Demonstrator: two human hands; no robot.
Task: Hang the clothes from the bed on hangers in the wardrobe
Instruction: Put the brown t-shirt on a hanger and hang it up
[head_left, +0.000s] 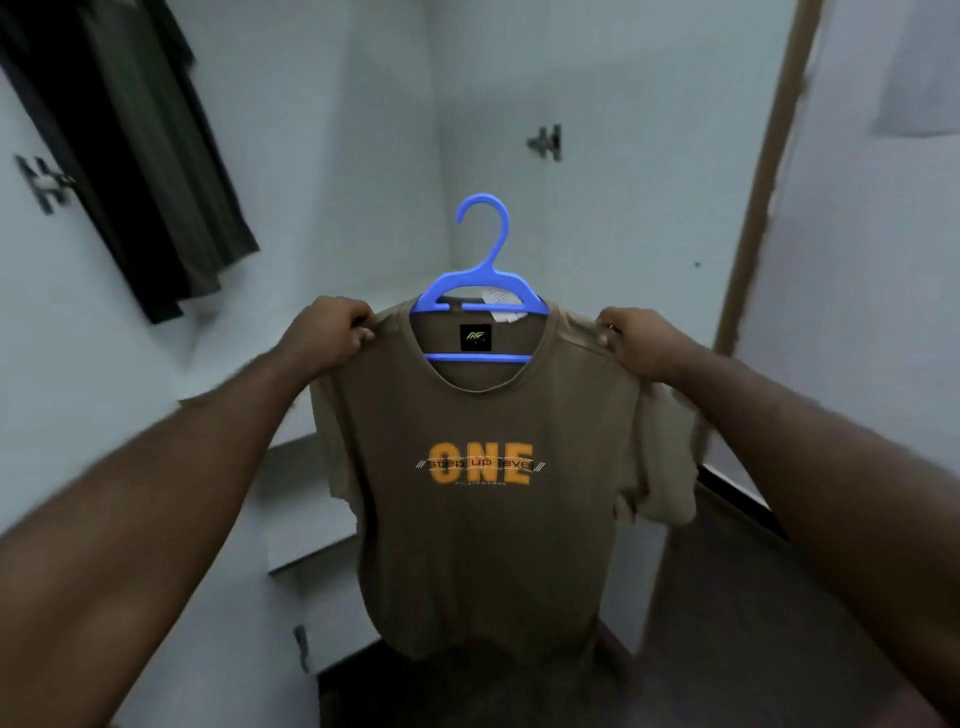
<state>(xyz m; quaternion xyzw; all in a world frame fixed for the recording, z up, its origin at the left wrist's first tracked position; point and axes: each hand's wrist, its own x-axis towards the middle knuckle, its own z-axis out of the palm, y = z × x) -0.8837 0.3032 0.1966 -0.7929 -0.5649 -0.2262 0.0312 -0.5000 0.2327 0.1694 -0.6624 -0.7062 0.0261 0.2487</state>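
Left hinge (47, 184): dark metal, on the pale panel at the far left, blurred.
Hung garments (156, 156): dark clothes hanging at upper left, inside the wardrobe.
Shelf (306, 519): pale ledge low in the wardrobe, behind the shirt's left side.
Left hand (324, 332): fingers curled tight, pinching the shirt's shoulder seam.
T-shirt (483, 545): brown, orange "ONE" print on the chest, held up in mid-air in front of the open wardrobe, draped on the hanger.
Hanger (488, 249): blue plastic, inside the neckline, its hook free above the collar and touching nothing.
Right hinge (545, 141): dark metal, on the back wall above the hook.
Right hand (636, 340): fingers curled, gripping the other shoulder.
Door edge (763, 182): brown strip, upright at right.
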